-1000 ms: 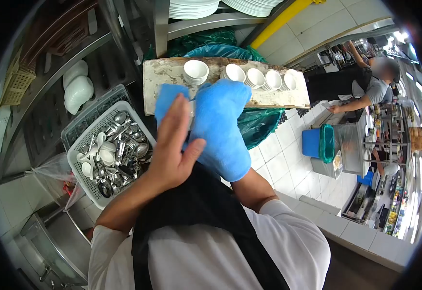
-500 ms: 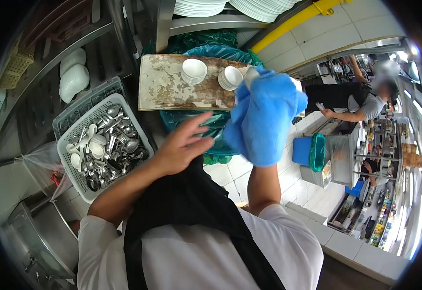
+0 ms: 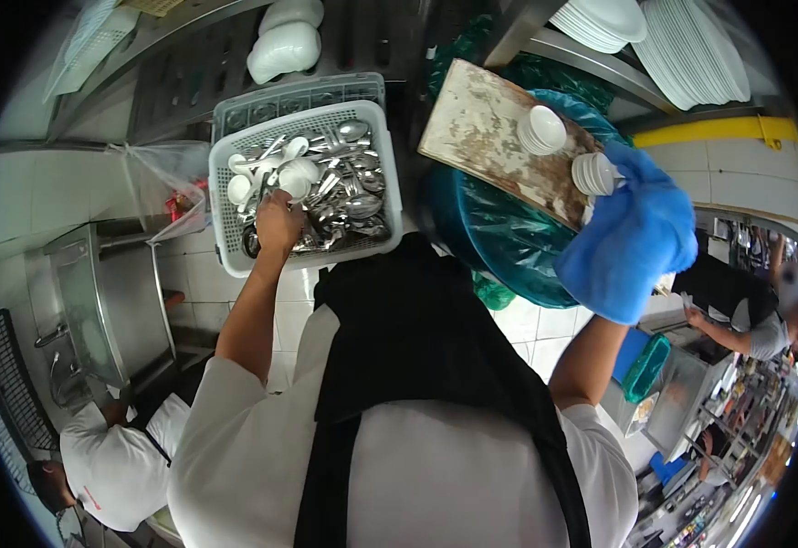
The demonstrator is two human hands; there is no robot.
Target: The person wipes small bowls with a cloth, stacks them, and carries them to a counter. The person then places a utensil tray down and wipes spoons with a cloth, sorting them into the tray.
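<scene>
My left hand (image 3: pixel 278 222) reaches down into a pale plastic basket (image 3: pixel 222 239) of mixed cutlery (image 3: pixel 362 203), its fingers drawn together among metal pieces and white spoons (image 3: pixel 239 189); what they grip is hidden. A blue cloth (image 3: pixel 611 274) wraps my right hand (image 3: pixel 635 219), which holds it and has its fingers covered. Beside the cloth, a short stack of small white bowls (image 3: pixel 593 173) lies on a worn board (image 3: pixel 481 123). Another stack of white bowls (image 3: pixel 542 131) is farther left on that board.
Beneath the board is a large bin lined with green plastic (image 3: pixel 513 239). Stacked white plates (image 3: pixel 691 55) stand on the upper right shelf. A person in white (image 3: pixel 116 466) is at the lower left; another person's arm (image 3: pixel 719 333) shows at the right. A yellow pipe (image 3: pixel 719 131) runs behind.
The view has turned toward the basket. My left hand has gone from open in the air into the cutlery. My right hand, still in the cloth, has moved off to the right along the board.
</scene>
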